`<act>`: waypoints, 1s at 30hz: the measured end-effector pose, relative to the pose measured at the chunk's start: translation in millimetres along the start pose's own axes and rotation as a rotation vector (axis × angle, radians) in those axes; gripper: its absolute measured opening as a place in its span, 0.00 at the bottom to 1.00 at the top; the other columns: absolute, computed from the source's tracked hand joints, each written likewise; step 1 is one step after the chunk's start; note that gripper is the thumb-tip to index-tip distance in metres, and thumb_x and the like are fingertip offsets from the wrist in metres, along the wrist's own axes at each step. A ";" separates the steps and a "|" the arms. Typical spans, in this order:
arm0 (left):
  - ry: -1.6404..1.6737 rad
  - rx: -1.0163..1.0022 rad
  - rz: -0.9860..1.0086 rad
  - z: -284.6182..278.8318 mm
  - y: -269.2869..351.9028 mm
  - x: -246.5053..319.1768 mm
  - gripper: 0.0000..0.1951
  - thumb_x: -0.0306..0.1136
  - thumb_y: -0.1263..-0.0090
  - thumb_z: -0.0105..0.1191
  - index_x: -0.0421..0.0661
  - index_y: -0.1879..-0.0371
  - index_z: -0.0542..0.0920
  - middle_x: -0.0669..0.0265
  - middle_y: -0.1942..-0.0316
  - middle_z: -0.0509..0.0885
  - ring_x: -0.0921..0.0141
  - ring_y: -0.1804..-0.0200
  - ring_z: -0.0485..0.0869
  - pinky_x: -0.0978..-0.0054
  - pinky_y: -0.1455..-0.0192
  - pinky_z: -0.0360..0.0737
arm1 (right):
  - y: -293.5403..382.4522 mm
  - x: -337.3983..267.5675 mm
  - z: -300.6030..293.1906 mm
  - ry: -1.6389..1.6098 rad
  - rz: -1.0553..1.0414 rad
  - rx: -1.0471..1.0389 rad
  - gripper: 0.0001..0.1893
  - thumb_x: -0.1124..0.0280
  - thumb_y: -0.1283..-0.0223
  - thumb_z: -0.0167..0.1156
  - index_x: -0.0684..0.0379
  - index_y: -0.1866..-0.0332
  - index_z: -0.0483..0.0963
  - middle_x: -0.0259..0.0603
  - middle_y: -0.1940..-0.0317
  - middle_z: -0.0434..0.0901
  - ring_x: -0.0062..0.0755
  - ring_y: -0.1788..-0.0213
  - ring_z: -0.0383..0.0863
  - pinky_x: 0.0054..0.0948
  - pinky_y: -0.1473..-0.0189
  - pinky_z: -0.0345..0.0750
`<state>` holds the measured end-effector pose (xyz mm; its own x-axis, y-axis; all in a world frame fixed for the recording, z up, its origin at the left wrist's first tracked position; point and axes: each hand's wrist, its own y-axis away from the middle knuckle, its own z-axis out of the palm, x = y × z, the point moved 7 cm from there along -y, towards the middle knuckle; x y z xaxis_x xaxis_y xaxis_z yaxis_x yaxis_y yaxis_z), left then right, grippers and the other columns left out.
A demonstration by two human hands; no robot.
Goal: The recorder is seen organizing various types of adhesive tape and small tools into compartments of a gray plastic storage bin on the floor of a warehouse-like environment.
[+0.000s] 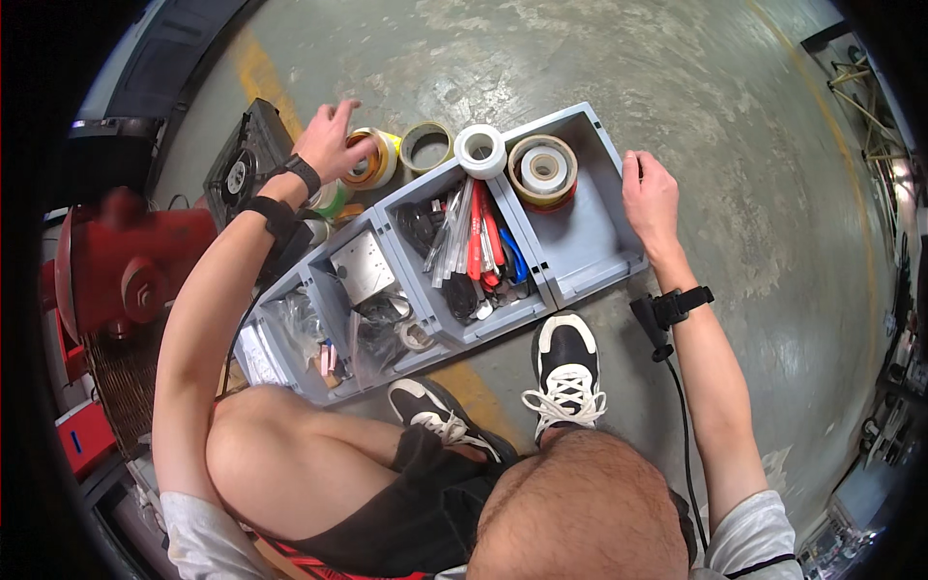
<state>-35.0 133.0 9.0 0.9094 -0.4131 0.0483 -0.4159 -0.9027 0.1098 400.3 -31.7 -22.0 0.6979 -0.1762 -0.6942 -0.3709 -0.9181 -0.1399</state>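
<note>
My left hand (333, 145) hovers with its fingers apart over an orange-and-white tape roll (373, 159) on the floor; whether the thumb touches the roll I cannot tell. An empty tape core (428, 147) stands to its right. My right hand (650, 196) is beside the right wall of the rightmost grey plastic bin (602, 254), fingers curled; what it grips, if anything, is hidden. Nested tape rolls (543, 170) lie in that bin. A white tape roll (481, 151) rests on the rims between two bins. Red-handled tools (475, 232) and clear strips fill the neighbouring bin.
More grey bins at the left hold a perforated metal plate (362, 267) and plastic bags (297, 315). A black device with a round reel (238, 176) and a red hydrant-like fitting (138, 268) are at the left. My shoes (569, 370) are close to the bins.
</note>
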 end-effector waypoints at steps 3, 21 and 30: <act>-0.005 -0.254 -0.004 24.4 12.2 -0.5 0.49 0.60 0.43 0.68 0.51 0.25 0.61 0.39 0.43 0.75 0.45 0.38 0.78 0.54 0.36 0.78 | -1.2 0.4 -2.2 0.021 -0.018 -0.001 0.17 0.60 0.27 0.53 0.64 0.60 0.81 0.57 0.66 0.84 0.59 0.60 0.83 0.48 0.55 0.78; -0.030 -0.259 -0.102 5.1 18.3 -6.1 0.50 0.53 0.47 0.70 0.49 0.26 0.61 0.41 0.43 0.77 0.45 0.42 0.81 0.56 0.37 0.79 | 2.9 -9.3 10.6 0.078 -0.022 -0.002 0.18 0.60 0.27 0.53 0.65 0.60 0.81 0.57 0.66 0.84 0.60 0.60 0.84 0.48 0.55 0.78; 0.089 -0.412 -0.042 0.3 14.9 10.0 0.50 0.56 0.46 0.69 0.48 0.26 0.62 0.44 0.42 0.77 0.48 0.38 0.79 0.57 0.33 0.76 | 2.4 -8.3 4.5 0.067 -0.014 0.002 0.18 0.60 0.28 0.52 0.66 0.60 0.81 0.57 0.66 0.84 0.59 0.60 0.84 0.48 0.55 0.78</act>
<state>-32.0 115.4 10.9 0.9297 -0.3488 0.1187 -0.3594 -0.7876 0.5006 390.9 -30.9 -19.8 0.7423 -0.1864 -0.6436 -0.3618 -0.9200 -0.1508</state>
